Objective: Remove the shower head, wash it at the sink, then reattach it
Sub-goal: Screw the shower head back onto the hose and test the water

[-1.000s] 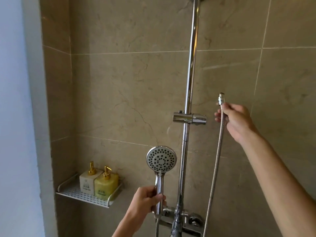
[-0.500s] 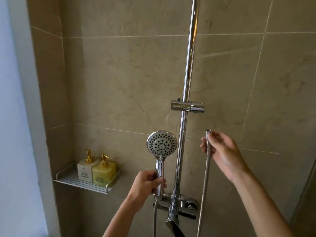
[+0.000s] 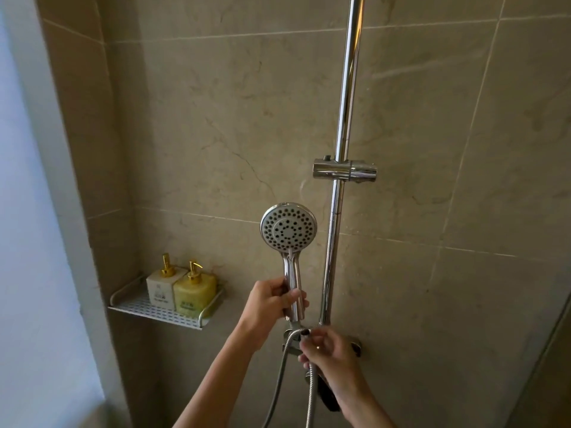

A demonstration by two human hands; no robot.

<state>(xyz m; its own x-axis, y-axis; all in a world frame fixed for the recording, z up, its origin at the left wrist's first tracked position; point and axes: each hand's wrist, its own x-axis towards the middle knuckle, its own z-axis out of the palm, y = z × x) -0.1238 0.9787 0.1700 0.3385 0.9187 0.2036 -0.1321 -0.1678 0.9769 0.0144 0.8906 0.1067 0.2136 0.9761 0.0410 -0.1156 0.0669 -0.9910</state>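
While the left hand (image 3: 272, 304) grips the shower head (image 3: 289, 231) by its handle, upright with the spray face toward the camera, the right hand (image 3: 327, 347) pinches the hose (image 3: 279, 375) end just beneath the handle base. Alongside, the slide rail (image 3: 343, 118) carries an empty holder (image 3: 344, 172).

We see a chrome shower head (image 3: 289, 230) with dark-dotted grey face, beige veined tiles (image 3: 216, 118), one white bottle (image 3: 162, 288), one yellow bottle (image 3: 194, 293), gold pumps.

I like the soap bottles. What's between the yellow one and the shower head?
In the head view, only bare beige wall tile lies between the yellow pump bottle and the shower head.
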